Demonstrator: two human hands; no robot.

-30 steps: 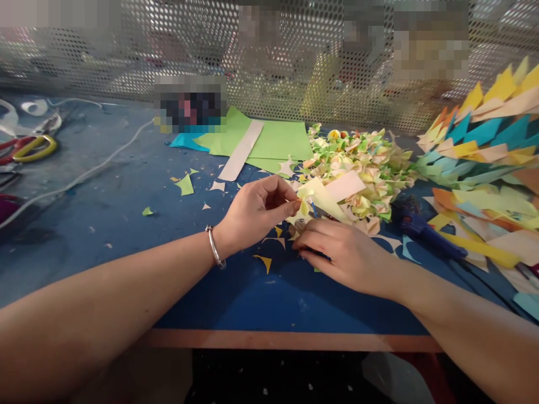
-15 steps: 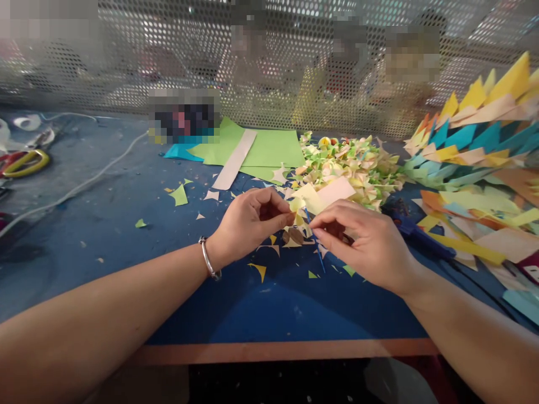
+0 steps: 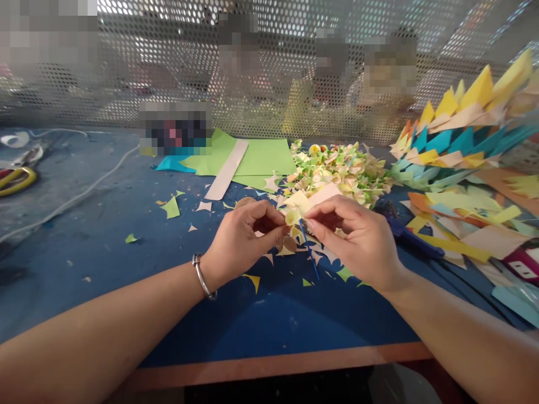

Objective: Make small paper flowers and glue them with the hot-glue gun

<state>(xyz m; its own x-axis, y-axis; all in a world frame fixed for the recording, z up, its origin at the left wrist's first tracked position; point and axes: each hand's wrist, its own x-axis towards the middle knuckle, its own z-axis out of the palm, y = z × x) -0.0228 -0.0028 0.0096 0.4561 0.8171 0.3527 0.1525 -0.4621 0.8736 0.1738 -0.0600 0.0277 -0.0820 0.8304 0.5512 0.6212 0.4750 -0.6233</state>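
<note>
My left hand (image 3: 248, 241), with a silver bangle at its wrist, is closed in a pinch on the edge of a small curled pale yellow paper piece (image 3: 292, 217). Facing it, my right hand (image 3: 353, 235) is also pinched, its thumb and forefinger at the top of a thin blue stick (image 3: 309, 249) that slants down toward the table. The stick's upper end meets the yellow piece; exactly how they join is too small to tell. Paper offcuts, such as a yellow scrap (image 3: 254, 282), lie beneath both hands.
Behind the hands lies a heap of small curled paper pieces (image 3: 343, 171). Green sheets (image 3: 269, 154) carry a pale strip (image 3: 227, 170). At right are a blue glue gun (image 3: 415, 238) and a layered pointed-paper construction (image 3: 458, 140). Yellow-handled scissors (image 3: 19, 180) lie far left, before a perforated metal screen (image 3: 261, 106).
My right fingertips have moved closer to the left ones and the yellow piece. The blue stick's top has come left with them, and the whole view has shifted slightly.
</note>
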